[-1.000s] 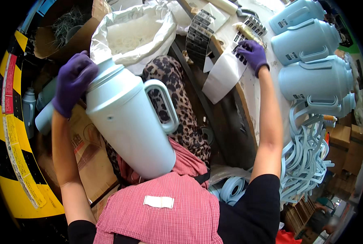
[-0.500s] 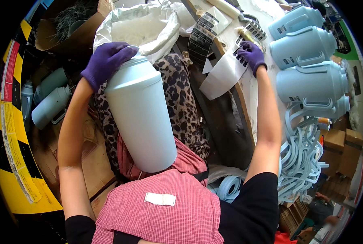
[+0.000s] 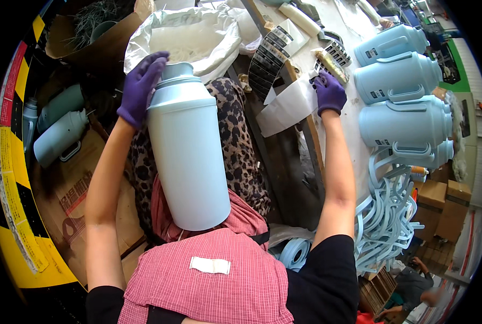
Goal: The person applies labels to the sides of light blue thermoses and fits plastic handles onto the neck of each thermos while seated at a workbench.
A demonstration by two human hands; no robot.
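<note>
A pale blue, handleless jug body (image 3: 187, 156) stands tilted in my lap, its open neck pointing away from me. My purple-gloved left hand (image 3: 139, 89) lies along the left side of its neck and shoulder, fingers stretched out rather than wrapped round it. Over the table on the right, my gloved right hand (image 3: 330, 94) has its fingertips pinched at the edge of a label strip (image 3: 289, 105). The strip's white backing hangs down over the table edge. What lies right between those fingertips is too small to make out. Black printed labels (image 3: 270, 62) curl at the strip's other part.
Several light blue jugs with handles (image 3: 397, 75) lie along the table's right side. Below them is a heap of pale blue straps (image 3: 387, 216). A white-lined bag (image 3: 184, 38) stands ahead; more jugs (image 3: 62, 137) lie at left. Another person (image 3: 414, 283) is at lower right.
My left hand has slid from the top of the neck to its left side, its fingers straightening. The jug body stands slightly more upright. My right hand has shifted slightly down and left.
</note>
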